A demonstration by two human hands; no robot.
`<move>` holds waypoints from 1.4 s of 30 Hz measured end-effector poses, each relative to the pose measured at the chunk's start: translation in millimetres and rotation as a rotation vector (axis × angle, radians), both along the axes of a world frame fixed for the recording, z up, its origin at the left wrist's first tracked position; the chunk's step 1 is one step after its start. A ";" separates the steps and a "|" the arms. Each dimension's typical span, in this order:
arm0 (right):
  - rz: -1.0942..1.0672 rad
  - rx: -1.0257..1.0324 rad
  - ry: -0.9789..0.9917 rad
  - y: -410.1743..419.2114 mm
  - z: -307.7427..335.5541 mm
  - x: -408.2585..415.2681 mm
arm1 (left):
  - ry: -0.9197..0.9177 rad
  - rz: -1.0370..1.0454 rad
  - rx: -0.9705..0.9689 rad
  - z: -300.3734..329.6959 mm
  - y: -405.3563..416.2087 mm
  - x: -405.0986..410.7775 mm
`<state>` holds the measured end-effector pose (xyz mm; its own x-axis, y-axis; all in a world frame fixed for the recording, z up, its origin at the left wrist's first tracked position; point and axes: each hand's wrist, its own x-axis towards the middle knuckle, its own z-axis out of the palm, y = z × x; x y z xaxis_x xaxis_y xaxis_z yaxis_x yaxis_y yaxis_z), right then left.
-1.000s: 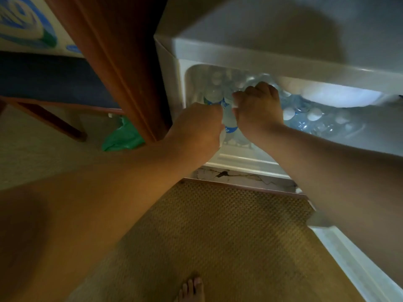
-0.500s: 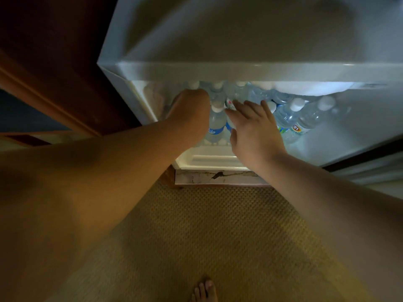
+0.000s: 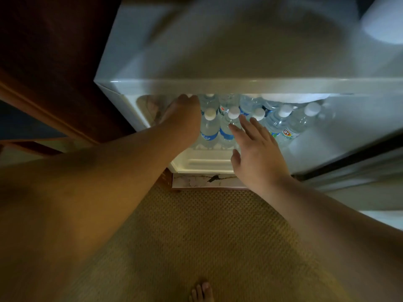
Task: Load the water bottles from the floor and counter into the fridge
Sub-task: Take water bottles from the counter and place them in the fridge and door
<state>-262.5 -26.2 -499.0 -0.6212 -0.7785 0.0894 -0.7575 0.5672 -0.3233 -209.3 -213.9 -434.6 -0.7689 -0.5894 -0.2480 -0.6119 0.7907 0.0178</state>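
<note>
**Water bottles packed in the fridge, both hands reaching among them**

Water bottles stand crowded inside the open fridge, just ahead of both hands and spreading off to the right of the right hand. They are clear plastic with white caps; the two nearest, between the hands, carry blue labels, while two further right lean over and show labels with orange and green print. More caps and shoulders show in the row behind, close under the fridge's top edge.

The left hand reaches into the left side of the compartment, its back towards me, pressed up against the side of the blue-labelled bottle. Its fingers are hidden behind the hand, so I cannot tell whether it grips anything.

The right hand is spread loose, fingers straight and slightly fanned, thumb out to the left. Its fingertips lie at or just over the neighbouring bottle's shoulder below the cap; it holds nothing.

Beneath both arms lies a woven tan carpet, and bare toes show at the bottom edge.
</note>
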 end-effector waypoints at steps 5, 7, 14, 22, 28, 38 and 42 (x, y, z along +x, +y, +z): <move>-0.021 -0.041 -0.067 29.3 35.5 21.5 | 0.175 0.038 0.118 21.9 37.5 42.6; -0.032 -0.076 -0.075 45.7 58.9 36.0 | 0.300 0.067 0.248 45.8 64.0 73.8; -0.097 -0.188 -0.139 110.7 207.4 101.2 | 0.621 0.122 0.235 177.8 140.6 172.2; -0.074 -0.395 -0.006 175.9 485.0 122.7 | 0.834 0.032 0.007 469.7 187.2 214.0; -0.082 -0.394 0.061 208.0 630.0 109.0 | 0.993 -0.066 -0.028 609.2 207.6 212.3; -0.285 -0.248 -0.029 170.9 702.8 17.3 | 0.853 -0.189 0.106 660.3 162.1 116.0; -0.403 -0.134 -0.142 133.6 684.1 -41.7 | 0.717 -0.226 0.141 653.8 127.1 39.4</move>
